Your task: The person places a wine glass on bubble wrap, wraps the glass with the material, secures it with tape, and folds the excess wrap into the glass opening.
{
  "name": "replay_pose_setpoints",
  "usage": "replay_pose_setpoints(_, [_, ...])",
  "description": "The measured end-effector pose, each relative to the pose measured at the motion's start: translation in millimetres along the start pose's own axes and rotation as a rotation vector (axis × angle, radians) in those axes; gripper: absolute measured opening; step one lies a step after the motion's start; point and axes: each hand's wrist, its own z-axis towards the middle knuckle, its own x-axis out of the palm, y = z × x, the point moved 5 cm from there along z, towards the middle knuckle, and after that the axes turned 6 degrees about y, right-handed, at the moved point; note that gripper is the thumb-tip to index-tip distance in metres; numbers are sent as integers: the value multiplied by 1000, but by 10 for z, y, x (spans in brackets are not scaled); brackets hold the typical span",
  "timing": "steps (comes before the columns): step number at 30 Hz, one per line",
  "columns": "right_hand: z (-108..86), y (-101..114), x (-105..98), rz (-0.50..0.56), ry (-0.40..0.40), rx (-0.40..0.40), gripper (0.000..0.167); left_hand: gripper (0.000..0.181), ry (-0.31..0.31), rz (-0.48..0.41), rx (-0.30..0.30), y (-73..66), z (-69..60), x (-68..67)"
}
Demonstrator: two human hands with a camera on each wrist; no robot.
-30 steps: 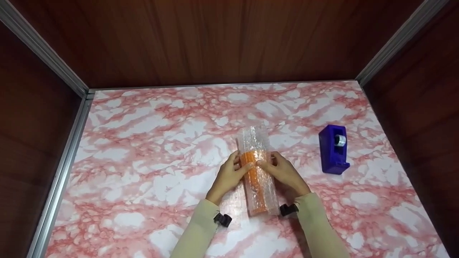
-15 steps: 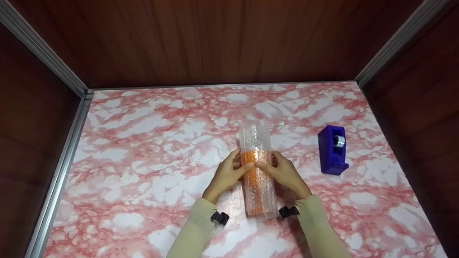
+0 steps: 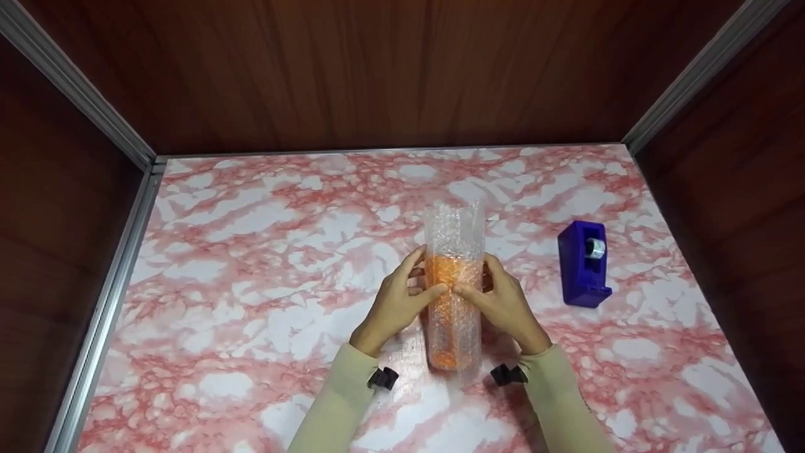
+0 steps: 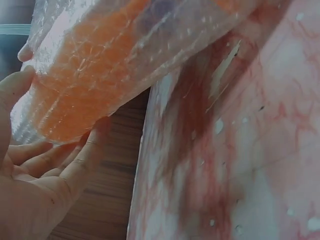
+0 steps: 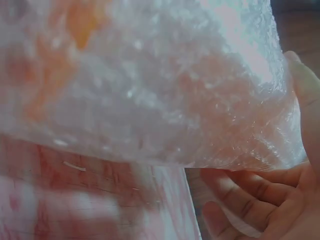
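Observation:
A roll of clear bubble wrap (image 3: 462,233) surrounds an orange object (image 3: 445,314), whose kind the wrap blurs. My left hand (image 3: 400,299) holds its left side, thumb on top and fingers beneath. From the right, my right hand (image 3: 503,303) grips it the same way, and the two thumb tips nearly meet at the middle. In the left wrist view, the orange shape (image 4: 85,75) shows through the wrap, with the left fingers (image 4: 82,160) under it. Crumpled wrap (image 5: 165,100) fills much of the right wrist view, the right fingers (image 5: 250,197) curled below.
To the right stands a purple tape dispenser (image 3: 582,264) with a roll of tape (image 3: 595,248) in it. The tabletop (image 3: 251,264) has a red and white marbled pattern. Dark wood panels (image 3: 390,75) with metal edging enclose the back and both sides.
The wrapped bundle has straightened from a slight slant, and its far end reaches further from me. Both hands have shifted slightly with it, keeping their hold. The tape dispenser stays put.

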Motion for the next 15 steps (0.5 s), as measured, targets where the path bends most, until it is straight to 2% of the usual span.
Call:
replay_pose_setpoints(6, [-53, 91, -2, -12, -36, -119, 73, 80, -23, -6, 70, -103, -45, -12])
replay_pose_setpoints(9, [-121, 271, -10, -16, -49, -170, 76, 81, -31, 11, 111, -154, -79, -16])
replay_pose_setpoints(12, [-201, 441, -17, -33, -67, -231, 80, 82, -34, 49, 193, -214, -115, -20])
replay_pose_setpoints(15, [-239, 389, -11, -51, -94, -285, 85, 82, -41, 94, 288, -267, -149, -19])
